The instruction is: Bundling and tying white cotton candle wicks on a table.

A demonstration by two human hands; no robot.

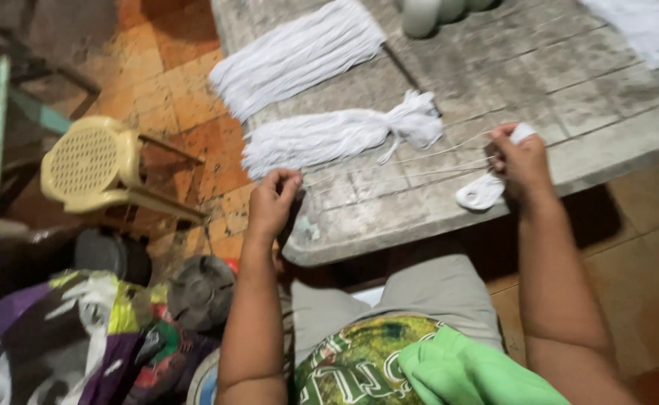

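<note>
We stretch white strands [419, 166] across the worn table [569, 67]: left hand [272, 201] pinches one end at 9 o'clock, right hand [521, 161] pinches the other at 3. Tied bundle [337, 136] lies just beyond, 12 o'clock. Best keep tension even, we judge, strands level.
</note>
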